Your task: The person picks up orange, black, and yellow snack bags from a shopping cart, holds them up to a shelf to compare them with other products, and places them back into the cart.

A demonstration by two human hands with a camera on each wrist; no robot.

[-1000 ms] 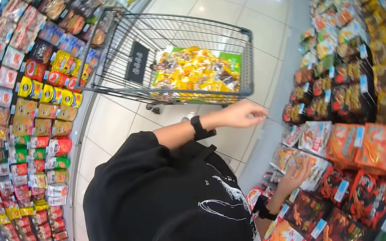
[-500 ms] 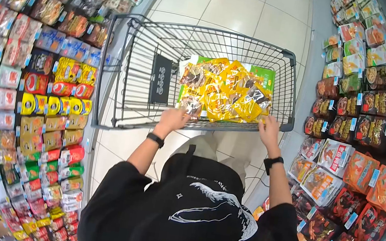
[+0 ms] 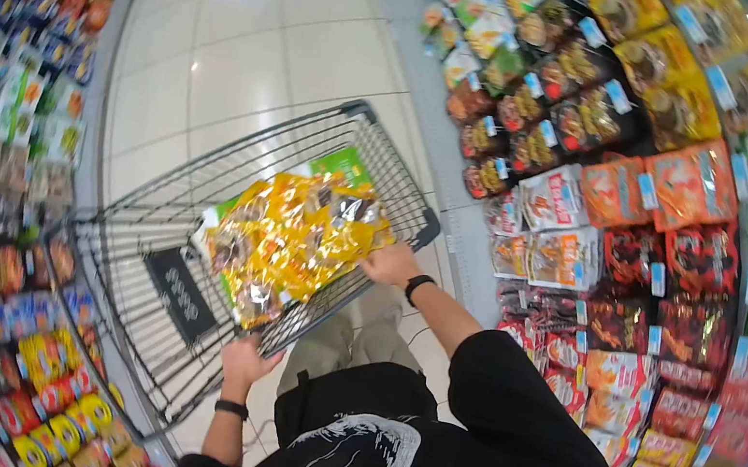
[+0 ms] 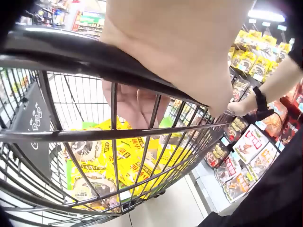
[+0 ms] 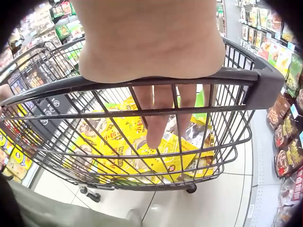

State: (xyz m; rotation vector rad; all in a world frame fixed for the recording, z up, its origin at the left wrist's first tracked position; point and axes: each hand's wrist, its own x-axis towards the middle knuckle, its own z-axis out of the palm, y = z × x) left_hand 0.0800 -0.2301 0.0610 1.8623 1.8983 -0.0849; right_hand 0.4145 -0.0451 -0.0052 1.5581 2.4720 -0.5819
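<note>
A grey wire shopping cart (image 3: 429,230) stands in front of me, turned at an angle. My left hand (image 3: 246,363) grips its near side rim toward the left; the fingers (image 4: 135,101) bend over the bar and hang inside the basket. Farther right along the same rim, near the corner, my right hand (image 3: 392,264) holds on. Its palm lies over the bar in the right wrist view, with several fingers (image 5: 156,132) reaching down behind the wires. Shiny yellow food packets (image 3: 295,236) lie heaped in the basket, over a green package (image 3: 345,167). A dark panel (image 3: 178,294) hangs on the cart's wire.
Shelves of white, orange and dark red food packs (image 3: 611,191) line the right side, close to the cart's corner. Another packed shelf (image 3: 15,123) runs along the left. Pale floor tiles (image 3: 256,49) stretch ahead between them.
One second ago both hands were off the cart, the right beside the right shelf. They have come onto the near rim. The cart now sits slanted, and the view has swung toward the right shelf.
</note>
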